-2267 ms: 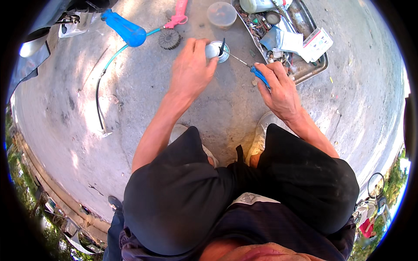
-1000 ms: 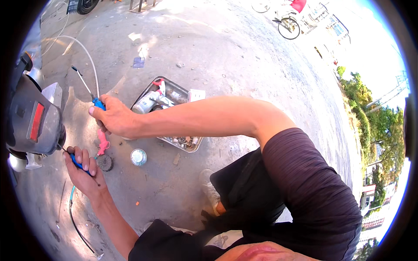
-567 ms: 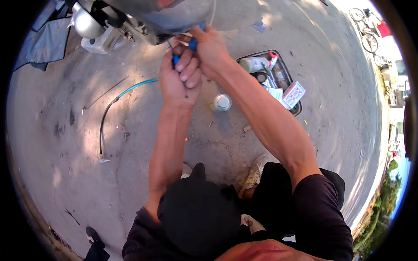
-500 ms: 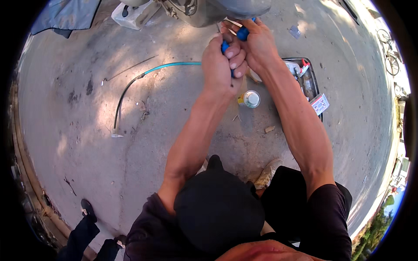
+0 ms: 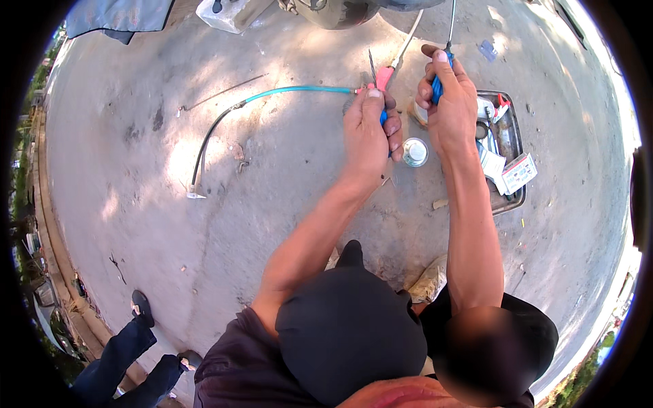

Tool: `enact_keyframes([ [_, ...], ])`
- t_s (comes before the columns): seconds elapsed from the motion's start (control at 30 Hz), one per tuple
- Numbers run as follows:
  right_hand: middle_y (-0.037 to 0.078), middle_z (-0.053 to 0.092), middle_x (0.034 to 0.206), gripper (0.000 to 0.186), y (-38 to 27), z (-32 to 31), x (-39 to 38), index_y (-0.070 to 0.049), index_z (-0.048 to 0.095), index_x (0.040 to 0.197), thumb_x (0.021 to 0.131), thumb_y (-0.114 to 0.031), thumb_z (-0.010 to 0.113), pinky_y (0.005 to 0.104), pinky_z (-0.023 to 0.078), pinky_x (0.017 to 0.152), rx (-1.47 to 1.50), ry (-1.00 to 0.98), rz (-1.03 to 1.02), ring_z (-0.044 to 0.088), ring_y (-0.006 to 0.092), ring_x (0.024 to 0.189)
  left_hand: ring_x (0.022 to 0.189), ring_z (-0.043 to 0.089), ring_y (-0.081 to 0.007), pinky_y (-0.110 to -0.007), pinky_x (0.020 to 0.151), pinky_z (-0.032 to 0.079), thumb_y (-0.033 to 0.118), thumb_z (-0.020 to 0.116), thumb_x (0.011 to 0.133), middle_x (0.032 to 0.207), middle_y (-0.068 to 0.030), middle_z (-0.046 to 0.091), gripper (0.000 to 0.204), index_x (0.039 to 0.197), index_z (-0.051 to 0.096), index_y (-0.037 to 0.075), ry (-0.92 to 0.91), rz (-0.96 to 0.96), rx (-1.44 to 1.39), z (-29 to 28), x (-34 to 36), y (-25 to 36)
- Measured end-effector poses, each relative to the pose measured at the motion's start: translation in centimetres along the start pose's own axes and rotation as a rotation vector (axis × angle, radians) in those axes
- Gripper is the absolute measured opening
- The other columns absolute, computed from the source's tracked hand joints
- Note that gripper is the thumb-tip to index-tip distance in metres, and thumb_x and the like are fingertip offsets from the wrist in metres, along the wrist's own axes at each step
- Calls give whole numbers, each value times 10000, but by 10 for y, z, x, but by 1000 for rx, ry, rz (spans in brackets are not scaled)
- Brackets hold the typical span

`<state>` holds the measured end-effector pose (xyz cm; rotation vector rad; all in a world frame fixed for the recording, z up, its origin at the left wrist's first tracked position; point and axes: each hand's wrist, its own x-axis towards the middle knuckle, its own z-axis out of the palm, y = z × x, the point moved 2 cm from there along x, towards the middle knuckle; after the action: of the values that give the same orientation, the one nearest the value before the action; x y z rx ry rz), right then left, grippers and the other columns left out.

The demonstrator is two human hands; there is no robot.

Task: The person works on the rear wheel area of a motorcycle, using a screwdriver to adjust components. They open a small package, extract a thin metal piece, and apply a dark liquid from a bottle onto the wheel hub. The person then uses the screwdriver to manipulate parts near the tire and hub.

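Note:
My left hand [image 5: 367, 126] is closed round the blue handle [image 5: 384, 117] of a screwdriver-like tool, whose thin dark shaft [image 5: 372, 64] points up past my thumb. In my right hand [image 5: 450, 112] is a second blue-handled tool [image 5: 437, 87], and its long thin shaft [image 5: 452, 20] runs off the top edge. Just beyond my left hand lies a pink-red blow gun [image 5: 383, 77] with a pale tube. A teal and black hose [image 5: 292, 89] extends leftward from beside it. Both tool tips are too fine or cut off to make out their kind.
A small can [image 5: 415, 152] stands between my forearms. Right of it lies a black tray [image 5: 522, 146] with a red-topped spray bottle [image 5: 502, 107] and a printed box [image 5: 519, 174]. Dark rounded machine parts [image 5: 333, 13] hang at the top. A person's legs [image 5: 126, 350] stand lower left.
My hands were together beneath the rounded part at the top; now they are apart and lower, each still holding its blue-handled tool. The blow gun has come into sight. The view has shifted somewhat.

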<state>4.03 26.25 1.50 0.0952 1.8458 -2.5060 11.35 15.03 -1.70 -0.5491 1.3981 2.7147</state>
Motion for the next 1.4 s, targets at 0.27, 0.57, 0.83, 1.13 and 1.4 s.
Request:
enact_keyframes([
  [0.27,-25,605,848,285,28,7,-71,12,664,1263,1077,-203,667,216,375,572,-210,41,-125,483,37,667,996,730,-265,-392,851,587,301,607,1097,1140,-176,734,427,1389,565,-8,35,578,1624,-85,-5,-46],
  [0.57,0,641,851,323,27,18,-54,33,707,1240,1064,-237,701,212,388,586,-271,39,-146,489,38,678,1172,691,-271,-394,1018,517,276,587,1109,1277,-185,732,373,1317,652,-26,254,694,902,-78,33,53],
  [0.83,9,650,842,330,28,22,-50,37,707,1245,1059,-235,709,205,388,577,-245,28,-138,498,38,676,1155,686,-289,-423,1039,531,252,588,1092,1272,-213,702,375,1308,622,-54,219,736,809,-72,37,64],
  [1.13,15,733,917,286,21,23,-49,33,726,1200,1046,-208,710,221,431,615,-98,40,-67,537,39,708,1197,656,-280,-411,1048,509,325,549,1120,1293,-176,684,448,1389,588,-30,82,1027,756,-56,60,112],
  [1.4,-29,634,788,250,0,40,-57,15,727,1220,1052,-163,677,236,378,564,-151,35,-16,473,38,649,1088,663,-181,-325,912,541,160,670,1068,1169,-142,688,301,1268,533,-19,-181,882,618,-13,83,146],
])
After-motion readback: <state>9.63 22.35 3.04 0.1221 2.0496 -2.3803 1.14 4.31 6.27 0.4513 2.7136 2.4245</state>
